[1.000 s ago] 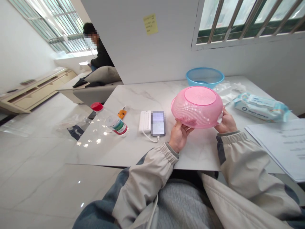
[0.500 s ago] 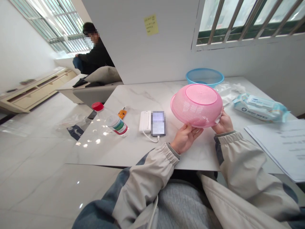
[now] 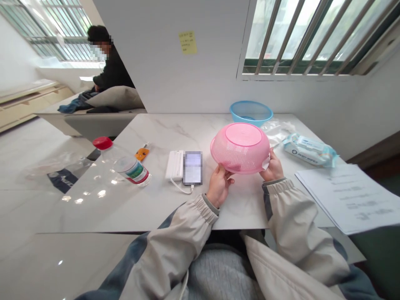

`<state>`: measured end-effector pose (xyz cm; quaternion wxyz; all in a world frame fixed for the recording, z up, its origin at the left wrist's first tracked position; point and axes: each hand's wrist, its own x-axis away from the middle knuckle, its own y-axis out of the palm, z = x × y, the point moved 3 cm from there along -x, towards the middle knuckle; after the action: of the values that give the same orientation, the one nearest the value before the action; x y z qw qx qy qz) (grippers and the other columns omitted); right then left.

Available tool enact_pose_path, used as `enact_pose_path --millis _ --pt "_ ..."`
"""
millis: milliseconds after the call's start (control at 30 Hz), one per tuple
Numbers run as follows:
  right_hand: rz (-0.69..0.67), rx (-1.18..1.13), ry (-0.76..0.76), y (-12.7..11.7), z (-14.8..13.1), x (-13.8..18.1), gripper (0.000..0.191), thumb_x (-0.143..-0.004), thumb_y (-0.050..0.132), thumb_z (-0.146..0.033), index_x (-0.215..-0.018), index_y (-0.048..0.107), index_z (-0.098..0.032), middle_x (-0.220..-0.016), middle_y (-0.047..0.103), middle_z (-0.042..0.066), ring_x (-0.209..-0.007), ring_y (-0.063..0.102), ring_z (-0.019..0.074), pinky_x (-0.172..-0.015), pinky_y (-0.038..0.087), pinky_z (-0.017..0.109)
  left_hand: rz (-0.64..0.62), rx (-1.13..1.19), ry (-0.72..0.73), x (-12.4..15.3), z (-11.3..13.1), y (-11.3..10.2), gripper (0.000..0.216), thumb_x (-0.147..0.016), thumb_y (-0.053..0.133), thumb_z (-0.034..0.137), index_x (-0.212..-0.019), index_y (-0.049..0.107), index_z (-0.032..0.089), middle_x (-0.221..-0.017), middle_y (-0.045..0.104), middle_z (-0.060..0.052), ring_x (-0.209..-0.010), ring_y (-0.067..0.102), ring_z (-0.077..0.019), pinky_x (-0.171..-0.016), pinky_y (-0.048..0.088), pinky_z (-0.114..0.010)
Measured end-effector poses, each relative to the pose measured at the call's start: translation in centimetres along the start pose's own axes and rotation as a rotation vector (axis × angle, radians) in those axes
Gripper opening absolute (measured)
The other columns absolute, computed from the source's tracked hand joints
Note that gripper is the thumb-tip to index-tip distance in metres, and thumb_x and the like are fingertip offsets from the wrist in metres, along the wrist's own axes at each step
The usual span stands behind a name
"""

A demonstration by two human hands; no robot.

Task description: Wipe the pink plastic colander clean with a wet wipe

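Bright room, a barred window [image 3: 300, 37] at the back, and a seated person in a dark top [image 3: 111, 71] well off to the far left, apart from the work. The marble-look table [image 3: 150, 210] carries a blue plastic basin [image 3: 251, 112], a pack of wet wipes [image 3: 309, 150], printed papers [image 3: 346, 196], a plastic bottle [image 3: 129, 170] on its side, a power bank [image 3: 174, 165] and a blurred phone [image 3: 193, 168].

A pink plastic colander [image 3: 240, 148] is held above the table, base up and tilted toward the person, near the phone and the wet wipes.

Risk: the hold is only at the rim, so a slip could drop the colander onto the phone side of the table or let the wipe fall.

The left hand [image 3: 219, 186] has its fingers loosely curved under the rim, slightly spread. The right hand [image 3: 272, 166] presses a white wipe [image 3: 266, 162] against the colander's edge; exact finger contact is partly hidden.
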<state>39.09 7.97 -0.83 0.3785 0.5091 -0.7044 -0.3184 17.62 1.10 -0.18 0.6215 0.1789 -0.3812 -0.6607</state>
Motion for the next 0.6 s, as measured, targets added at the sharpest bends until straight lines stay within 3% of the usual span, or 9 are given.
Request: enact_pose_path --millis 167,300,433,600 --pt "0.025 0.04 -0.067 -0.4 0.1 -0.3 0.038 -0.114 0.039 -0.033 -0.134 0.07 -0.027 -0.096 0.085 -0.002 -0.09 0.082 0.0131 -0.102 0.063 0.031 -0.005 0.035 -0.064 0.1 -0.1 0.1 0.03 -0.105 0.062 0.048 -0.106 0.07 0.019 -0.103 0.077 -0.008 -0.088 0.071 -0.0173 -0.067 0.047 -0.025" --pt "0.017 0.049 -0.093 0.0 0.0 0.0 0.038 -0.113 0.041 -0.037 -0.133 0.072 -0.026 -0.103 0.085 0.0 -0.103 0.081 0.0137 -0.11 0.059 0.033 -0.015 0.102 -0.098 0.3 -0.3 0.5 0.034 -0.109 0.053 0.044 -0.107 0.072 0.016 -0.104 0.078 -0.01 -0.092 0.073 -0.0187 -0.089 0.055 -0.033" --pt "0.034 0.04 -0.164 0.5 -0.1 0.2 0.04 -0.114 0.038 -0.038 -0.126 0.075 -0.028 -0.113 0.084 -0.001 -0.114 0.078 0.0121 -0.116 0.054 0.034 -0.104 0.199 -0.184 0.8 -0.6 1.1 0.037 -0.11 0.048 0.043 -0.107 0.072 0.015 -0.114 0.078 -0.015 -0.108 0.074 -0.0223 -0.113 0.05 -0.043" --pt "0.001 0.084 -0.196 0.6 0.0 0.3 0.042 -0.114 0.038 -0.042 -0.125 0.076 -0.029 -0.117 0.083 -0.002 -0.117 0.076 0.0115 -0.118 0.052 0.035 -0.227 0.209 -0.242 1.1 -0.7 1.5 0.021 -0.108 0.055 0.029 -0.11 0.071 0.018 -0.124 0.077 -0.015 -0.117 0.074 -0.0232 -0.122 0.044 -0.046"
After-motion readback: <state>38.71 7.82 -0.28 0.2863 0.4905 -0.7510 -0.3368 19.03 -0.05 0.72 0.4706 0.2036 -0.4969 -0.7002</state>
